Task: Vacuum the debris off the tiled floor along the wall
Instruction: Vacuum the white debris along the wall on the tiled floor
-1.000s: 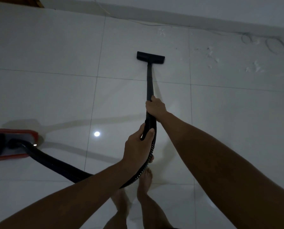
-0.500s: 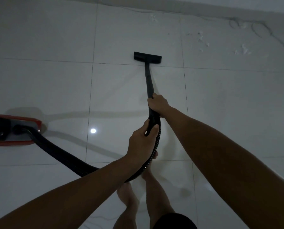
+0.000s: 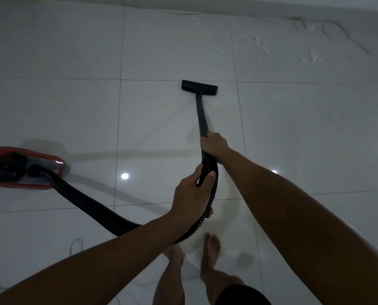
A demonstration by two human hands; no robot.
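Observation:
The black vacuum nozzle [image 3: 199, 88] lies flat on the white tiled floor [image 3: 73, 111], one tile short of the wall. Its black wand [image 3: 201, 116] runs back to my right hand [image 3: 214, 145], which grips the wand's lower end. My left hand [image 3: 191, 195] is closed around the ribbed black hose [image 3: 91, 202] just behind it. White debris scraps [image 3: 260, 46] lie scattered on the floor near the wall, up and right of the nozzle, with more debris [image 3: 313, 57] further right.
The red vacuum body [image 3: 42, 167] sits on the floor at the left, hose attached. The wall base [image 3: 271, 12] runs across the top. A thin cable [image 3: 337, 35] loops on the floor at the top right. My bare feet [image 3: 210, 254] stand below the hose.
The nozzle has been drawn back from the wall by about a tile, and the view has shifted so the vacuum body shows more fully. My feet have stepped. Both hands keep their grip.

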